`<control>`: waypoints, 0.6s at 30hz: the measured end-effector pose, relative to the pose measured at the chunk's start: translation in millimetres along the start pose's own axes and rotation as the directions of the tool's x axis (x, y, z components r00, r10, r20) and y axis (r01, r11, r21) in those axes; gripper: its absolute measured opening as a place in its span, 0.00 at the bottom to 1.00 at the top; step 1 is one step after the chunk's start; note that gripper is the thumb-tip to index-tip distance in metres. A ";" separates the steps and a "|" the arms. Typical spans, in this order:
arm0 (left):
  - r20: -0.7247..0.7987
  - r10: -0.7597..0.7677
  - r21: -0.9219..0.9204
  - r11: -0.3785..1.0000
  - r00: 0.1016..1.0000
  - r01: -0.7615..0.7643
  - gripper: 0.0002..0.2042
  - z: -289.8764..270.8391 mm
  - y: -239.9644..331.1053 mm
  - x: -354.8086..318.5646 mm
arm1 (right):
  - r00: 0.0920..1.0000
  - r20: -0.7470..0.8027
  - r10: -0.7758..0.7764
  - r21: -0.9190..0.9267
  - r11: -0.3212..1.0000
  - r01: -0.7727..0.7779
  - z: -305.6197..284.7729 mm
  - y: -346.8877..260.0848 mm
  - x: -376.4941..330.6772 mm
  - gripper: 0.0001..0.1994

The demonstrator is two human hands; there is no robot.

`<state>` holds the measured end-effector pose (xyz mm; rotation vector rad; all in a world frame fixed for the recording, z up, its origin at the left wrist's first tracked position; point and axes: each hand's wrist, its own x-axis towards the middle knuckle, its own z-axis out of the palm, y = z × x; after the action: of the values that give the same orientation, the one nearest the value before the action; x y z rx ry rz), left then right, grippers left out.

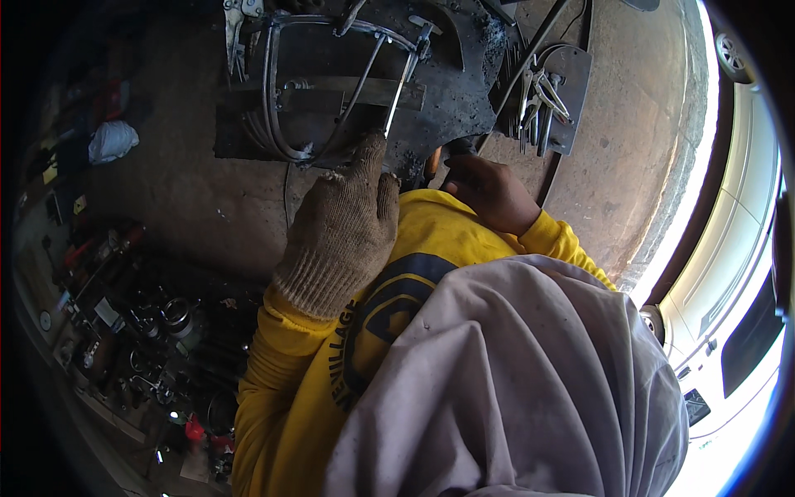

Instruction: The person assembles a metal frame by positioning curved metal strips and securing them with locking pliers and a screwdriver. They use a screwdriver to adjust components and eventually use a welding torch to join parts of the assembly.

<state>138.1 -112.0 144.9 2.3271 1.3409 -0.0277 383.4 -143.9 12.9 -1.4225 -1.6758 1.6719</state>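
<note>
My left hand (344, 219), in a brown knit glove, is over the near edge of a dark metal worktable (460, 108). Its index finger is stretched out to the lower end of a bright straight bar (397, 95), and the thumb stands apart. That bar runs up to a clamp-like fitting (422, 37) at a curved metal frame (269, 83) of bent rods. My bare right hand (494, 192) is close to my body, its fingers curled beside a dark object and an orange handle (432, 163). What those fingers hold is hidden.
Locking pliers (240, 21) lie at the table's far left. On the right, a metal plate (575, 99) carries several clamps and pliers (542, 99). Tools and parts (178, 319) clutter the lower left. A pale car (729, 240) stands beyond the floor's right edge.
</note>
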 end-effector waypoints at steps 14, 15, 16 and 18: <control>0.115 -0.290 -0.363 0.878 0.950 0.312 0.20 -9.4 -9.5 11.3 | 1.000 0.010 -0.020 0.028 0.999 0.020 3.0 -1.5 5.0 0.21; 0.144 -0.316 -0.377 0.859 0.938 0.347 0.20 -11.1 -8.7 12.8 | 0.999 0.001 -0.050 0.028 0.998 0.050 3.3 -0.9 5.0 0.21; 0.138 -0.315 -0.379 0.859 0.939 0.344 0.20 -16.0 -13.6 14.6 | 0.999 0.000 -0.053 0.023 0.998 0.053 1.7 -2.5 5.6 0.21; 0.403 -0.417 -0.581 0.572 0.815 0.579 0.19 -26.8 -24.8 12.8 | 0.999 0.015 -0.038 0.024 0.999 0.038 -0.8 -6.6 4.5 0.20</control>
<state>118.9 -80.5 156.8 1.2283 1.5215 0.0265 379.7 -138.3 17.3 -1.3615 -1.6751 1.6812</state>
